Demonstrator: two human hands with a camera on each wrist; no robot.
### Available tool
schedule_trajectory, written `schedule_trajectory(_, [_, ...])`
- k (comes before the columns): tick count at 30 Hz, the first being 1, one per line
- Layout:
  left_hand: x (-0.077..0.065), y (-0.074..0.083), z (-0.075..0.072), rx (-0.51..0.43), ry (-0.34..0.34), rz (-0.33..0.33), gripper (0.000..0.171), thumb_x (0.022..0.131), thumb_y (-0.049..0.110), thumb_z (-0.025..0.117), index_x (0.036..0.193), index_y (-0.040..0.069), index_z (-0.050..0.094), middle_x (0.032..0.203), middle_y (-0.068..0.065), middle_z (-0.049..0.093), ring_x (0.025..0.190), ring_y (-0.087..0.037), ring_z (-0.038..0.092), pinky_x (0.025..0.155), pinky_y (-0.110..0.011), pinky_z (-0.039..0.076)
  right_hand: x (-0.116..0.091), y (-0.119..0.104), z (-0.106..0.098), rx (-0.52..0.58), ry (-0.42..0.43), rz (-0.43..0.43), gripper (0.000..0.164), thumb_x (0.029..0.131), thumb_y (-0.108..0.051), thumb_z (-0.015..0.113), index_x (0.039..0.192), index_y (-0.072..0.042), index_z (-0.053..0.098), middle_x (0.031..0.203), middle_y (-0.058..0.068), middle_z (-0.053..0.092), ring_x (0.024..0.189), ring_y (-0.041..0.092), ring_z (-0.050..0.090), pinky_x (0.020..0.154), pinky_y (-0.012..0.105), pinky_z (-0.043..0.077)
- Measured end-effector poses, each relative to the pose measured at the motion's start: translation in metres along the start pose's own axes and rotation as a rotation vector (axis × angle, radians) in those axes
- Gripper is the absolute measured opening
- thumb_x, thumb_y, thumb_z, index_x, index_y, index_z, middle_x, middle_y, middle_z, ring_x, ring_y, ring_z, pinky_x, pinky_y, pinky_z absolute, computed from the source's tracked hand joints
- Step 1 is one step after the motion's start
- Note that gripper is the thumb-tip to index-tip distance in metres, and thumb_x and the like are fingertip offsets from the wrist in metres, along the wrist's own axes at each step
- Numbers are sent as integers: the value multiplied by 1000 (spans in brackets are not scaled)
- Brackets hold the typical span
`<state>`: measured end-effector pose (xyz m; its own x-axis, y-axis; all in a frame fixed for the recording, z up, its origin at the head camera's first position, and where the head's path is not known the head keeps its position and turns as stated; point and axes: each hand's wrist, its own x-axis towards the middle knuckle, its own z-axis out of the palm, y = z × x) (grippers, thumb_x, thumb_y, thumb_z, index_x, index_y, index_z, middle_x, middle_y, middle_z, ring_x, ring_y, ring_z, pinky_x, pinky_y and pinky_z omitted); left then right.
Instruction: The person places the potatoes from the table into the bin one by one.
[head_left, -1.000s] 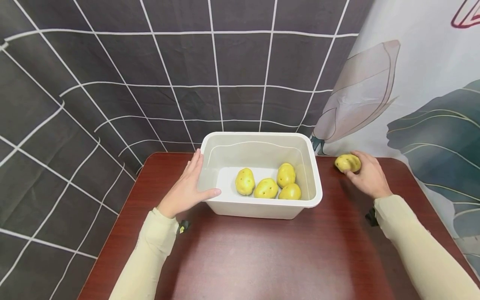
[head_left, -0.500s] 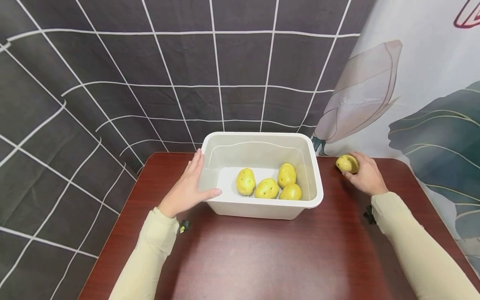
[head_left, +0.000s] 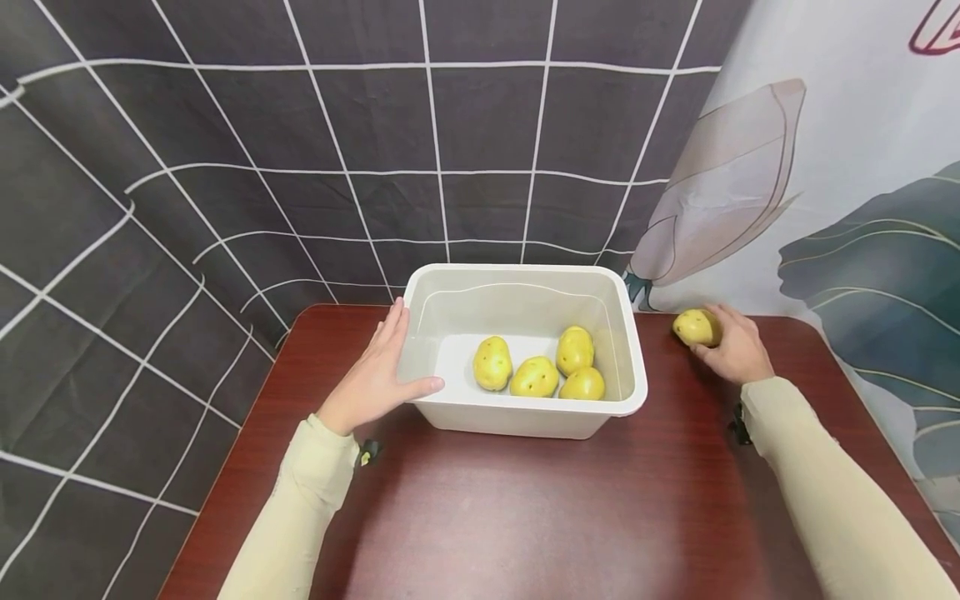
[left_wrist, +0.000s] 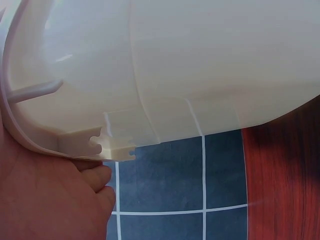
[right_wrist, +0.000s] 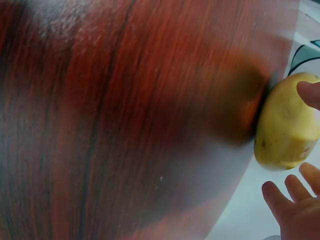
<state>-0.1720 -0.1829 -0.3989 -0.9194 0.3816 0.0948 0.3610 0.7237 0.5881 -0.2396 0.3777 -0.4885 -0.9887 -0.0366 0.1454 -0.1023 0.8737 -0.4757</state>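
My left hand (head_left: 367, 375) lies along the left side of a white plastic bin (head_left: 517, 417), fingers straight, thumb reaching over its front rim. In the left wrist view, the fingertips (left_wrist: 100, 177) show under the bin's rim. Several yellow potatoes (head_left: 492, 363) lie on the bin floor. Another potato (head_left: 694, 327) sits on the table right of the bin, at the back edge. My right hand (head_left: 735, 346) is around its right side, fingers loosely spread. The right wrist view has the thumb (right_wrist: 310, 95) over this potato and several fingertips just off its lower end.
A reddish-brown wooden table (head_left: 510, 517) carries the bin. Behind it hangs a dark cloth (head_left: 480, 125) with a white grid, and at the right a pale cloth (head_left: 825, 250) with a leaf print. Both cloths come close to the table's back edge.
The right hand has shifted slightly, and its thumb has slid from the potato's front toward its lower edge. The potato stays nearly in place. Left hand and bin hold still.
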Motion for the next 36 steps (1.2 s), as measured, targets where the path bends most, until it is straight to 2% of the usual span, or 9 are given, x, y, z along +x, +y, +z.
schedule_trajectory(12, [1, -1, -1, 9, -4, 0, 115, 85, 56, 73, 160, 2, 4, 168, -3, -8, 154, -25, -3, 125, -45, 6, 3, 6, 1, -13, -19, -23, 73, 85, -13, 75, 148, 3, 40, 151, 40, 28, 131, 65, 27, 103, 77, 26])
schedule_trajectory(19, [1, -2, 0, 0, -1, -4, 115, 85, 56, 73, 160, 2, 5, 168, -3, -8, 154, -24, -3, 125, -45, 6, 1, 5, 6, -22, 21, -15, 64, 84, -7, 71, 142, 4, 45, 146, 35, 39, 128, 61, 33, 101, 73, 30])
schedule_trajectory(30, [2, -3, 2, 1, 2, 4, 115, 85, 57, 72, 161, 2, 4, 168, -2, -8, 154, -23, -3, 125, -45, 6, 3, 2, 6, -41, 3, 40, 63, 85, -10, 71, 140, 3, 43, 134, 39, 34, 122, 57, 35, 91, 73, 36])
schedule_trajectory(36, [2, -3, 2, 0, 2, 0, 115, 85, 56, 73, 160, 2, 5, 168, -3, -8, 154, -23, -2, 125, -45, 6, 4, 3, 7, -38, 3, 55, 65, 85, -11, 73, 141, 3, 42, 134, 40, 34, 119, 60, 35, 88, 74, 35])
